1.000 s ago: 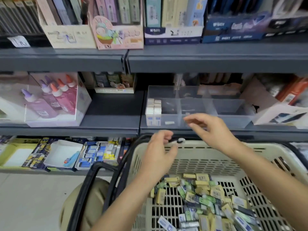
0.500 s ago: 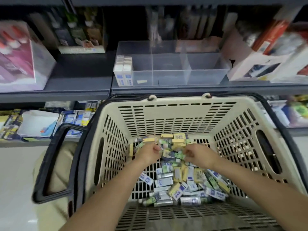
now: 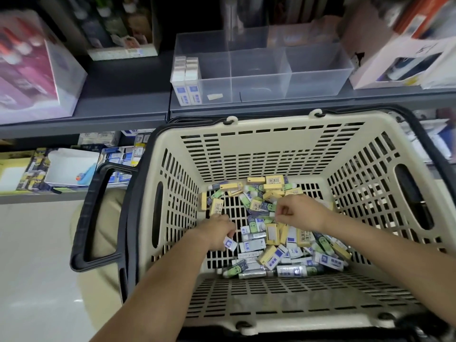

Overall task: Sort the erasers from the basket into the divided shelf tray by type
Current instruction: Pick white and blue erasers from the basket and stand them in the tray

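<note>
A beige slotted basket [image 3: 249,144] holds a heap of several erasers [image 3: 274,243] in yellow, green and white-and-blue sleeves. My left hand [image 3: 218,232] is down in the basket, its fingers curled round a white-and-blue eraser [image 3: 230,243]. My right hand [image 3: 299,212] sits over the middle of the heap with fingers curled, pinching at the erasers beneath; what it holds is hidden. On the shelf above stands a clear divided tray [image 3: 318,77]. Its left compartment holds several upright white-and-blue erasers [image 3: 187,81]; the other compartments look bare.
The basket's black handles [image 3: 98,215] hang to the left and right. A box of pink glue bottles [image 3: 32,67] stands at the left of the grey shelf [image 3: 123,104]. White cartons [image 3: 399,62] crowd the tray's right side. Stationery packs [image 3: 61,169] fill the lower shelf.
Both hands have come down from the shelf tray into the basket. My left hand has slid nearer and now grips a white-and-blue eraser; my right hand has shifted to the middle of the heap.
</note>
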The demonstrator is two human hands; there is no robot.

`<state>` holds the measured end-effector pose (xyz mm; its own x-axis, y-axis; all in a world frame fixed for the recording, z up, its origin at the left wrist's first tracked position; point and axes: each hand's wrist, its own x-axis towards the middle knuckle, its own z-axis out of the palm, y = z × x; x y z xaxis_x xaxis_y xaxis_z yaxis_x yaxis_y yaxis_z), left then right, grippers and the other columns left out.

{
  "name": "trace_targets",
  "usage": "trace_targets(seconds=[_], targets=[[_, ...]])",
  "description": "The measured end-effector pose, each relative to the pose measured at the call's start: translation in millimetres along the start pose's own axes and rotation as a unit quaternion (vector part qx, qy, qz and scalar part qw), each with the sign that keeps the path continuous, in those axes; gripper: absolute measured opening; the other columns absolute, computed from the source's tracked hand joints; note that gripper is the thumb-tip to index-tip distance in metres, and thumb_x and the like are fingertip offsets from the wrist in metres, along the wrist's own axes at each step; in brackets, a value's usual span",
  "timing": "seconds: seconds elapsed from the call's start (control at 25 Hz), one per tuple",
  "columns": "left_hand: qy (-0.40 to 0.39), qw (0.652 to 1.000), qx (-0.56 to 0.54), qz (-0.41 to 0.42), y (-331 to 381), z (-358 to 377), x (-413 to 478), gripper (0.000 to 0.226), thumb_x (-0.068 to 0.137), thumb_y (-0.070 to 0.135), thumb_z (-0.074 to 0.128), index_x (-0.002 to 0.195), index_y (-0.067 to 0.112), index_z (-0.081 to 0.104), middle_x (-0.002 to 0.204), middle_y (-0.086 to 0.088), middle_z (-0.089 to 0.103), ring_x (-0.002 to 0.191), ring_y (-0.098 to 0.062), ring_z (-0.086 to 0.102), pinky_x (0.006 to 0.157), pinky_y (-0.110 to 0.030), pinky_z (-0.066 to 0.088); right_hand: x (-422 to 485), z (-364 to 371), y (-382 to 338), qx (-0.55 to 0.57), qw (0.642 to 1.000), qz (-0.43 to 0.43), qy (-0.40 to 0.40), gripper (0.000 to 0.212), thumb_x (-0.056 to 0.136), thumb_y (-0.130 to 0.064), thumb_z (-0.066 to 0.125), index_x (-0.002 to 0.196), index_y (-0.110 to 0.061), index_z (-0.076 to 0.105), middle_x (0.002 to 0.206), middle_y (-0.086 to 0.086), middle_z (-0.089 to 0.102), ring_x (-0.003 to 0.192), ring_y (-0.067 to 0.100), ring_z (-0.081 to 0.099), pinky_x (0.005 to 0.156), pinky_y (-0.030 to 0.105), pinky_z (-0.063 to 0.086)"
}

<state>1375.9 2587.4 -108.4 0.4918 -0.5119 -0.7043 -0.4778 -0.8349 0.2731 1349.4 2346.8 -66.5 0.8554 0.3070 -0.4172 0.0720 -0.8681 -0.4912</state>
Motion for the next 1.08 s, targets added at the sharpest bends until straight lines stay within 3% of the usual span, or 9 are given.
trace_targets(seconds=[0.16,0.36,0.48,0.6,0.68,0.76,0.84,0.96,1.08], targets=[[0.022,0.985,-0.157,-0.061,-1.9,-8.7,6.0,0.023,0.086,0.018,0.064,0.107,0.016,0.056,0.112,-0.004,0.059,0.095,-0.018,0.055,0.087,-0.034,0.048,-3.4,15.6,-21.7,-0.016,0.994,-0.085,-0.069,0.013,0.089,-0.03,0.058,0.094,-0.022,0.067,0.088,-0.013,0.061,0.076,-0.002,0.052,0.073,0.018,0.044],[0.043,0.929,-0.354,-0.103,3.9,-25.8,14.6,0.04,0.096,0.017,0.05,0.134,0.014,0.043,0.134,-0.01,0.048,0.105,-0.02,0.053,0.083,-0.03,0.047,6.0,38.2,-35.6,-0.122,0.97,-0.128,-0.168,0.029,0.092,-0.026,0.054,0.117,-0.014,0.063,0.119,0.002,0.062,0.109,0.02,0.055,0.093,0.037,0.045],[0.028,0.853,-0.496,-0.162,6.5,-19.1,13.4,0.042,0.096,0.011,0.047,0.137,0.013,0.04,0.132,-0.009,0.046,0.113,-0.02,0.05,0.086,-0.031,0.05,15.4,43.4,-37.3,-0.186,0.965,-0.11,-0.148,0.036,0.093,-0.03,0.051,0.123,-0.014,0.057,0.126,0.005,0.051,0.116,0.025,0.047,0.096,0.039,0.042],[0.017,0.728,-0.643,-0.237,6.9,-8.6,6.9,0.024,0.093,0.008,0.041,0.114,0.005,0.054,0.092,-0.01,0.059,0.078,-0.02,0.054,0.084,-0.037,0.049,19.0,53.6,-50.4,-0.269,0.949,-0.103,-0.13,0.029,0.088,-0.029,0.057,0.11,-0.011,0.062,0.115,0.007,0.051,0.108,0.027,0.049,0.083,0.036,0.042],[-0.013,0.689,-0.686,-0.235,4.2,-10.1,1.8,0.018,0.09,0.008,0.04,0.098,0.005,0.055,0.075,-0.007,0.053,0.063,-0.017,0.046,0.074,-0.032,0.046,17.1,59.1,-54.5,-0.273,0.949,-0.099,-0.123,0.024,0.087,-0.025,0.058,0.106,-0.009,0.062,0.109,0.008,0.053,0.1,0.028,0.053,0.074,0.034,0.041],[-0.026,0.687,-0.695,-0.213,2.9,-14.7,-0.1,0.017,0.088,0.005,0.042,0.096,0.006,0.057,0.081,-0.007,0.055,0.067,-0.016,0.049,0.072,-0.029,0.047,14.9,55.4,-52.6,-0.183,0.976,-0.066,-0.096,0.02,0.089,-0.025,0.058,0.102,-0.01,0.059,0.104,0.005,0.056,0.092,0.024,0.056,0.073,0.032,0.046],[-0.024,0.695,-0.692,-0.195,4.2,-17.9,0.6,0.025,0.087,-0.002,0.047,0.109,0.006,0.056,0.103,-0.009,0.061,0.085,-0.018,0.058,0.079,-0.031,0.051,17.4,44.5,-50.6,0.01,0.999,0.022,-0.034,0.013,0.089,-0.024,0.06,0.093,-0.012,0.058,0.091,0.001,0.061,0.079,0.016,0.058,0.069,0.025,0.05],[-0.062,0.673,-0.723,-0.145,9.7,-18.7,0.5,0.021,0.083,-0.001,0.064,0.096,0.013,0.057,0.096,-0.001,0.068,0.098,-0.017,0.059,0.093,-0.035,0.049,29.9,25.6,-49.2,0.226,0.966,0.119,0.04,0.011,0.086,-0.015,0.064,0.076,-0.015,0.059,0.072,0.001,0.063,0.064,0.01,0.059,0.057,0.019,0.047],[-0.027,0.673,-0.727,-0.134,6.5,-19.0,3.4,0.023,0.084,0.011,0.068,0.105,0.014,0.058,0.107,-0.003,0.067,0.099,-0.018,0.061,0.092,-0.037,0.05,37.1,24.3,-52.2,0.301,0.944,0.133,0.018,0.006,0.087,-0.008,0.061,0.084,-0.007,0.066,0.08,0.013,0.07,0.068,0.02,0.063,0.064,0.031,0.052]])
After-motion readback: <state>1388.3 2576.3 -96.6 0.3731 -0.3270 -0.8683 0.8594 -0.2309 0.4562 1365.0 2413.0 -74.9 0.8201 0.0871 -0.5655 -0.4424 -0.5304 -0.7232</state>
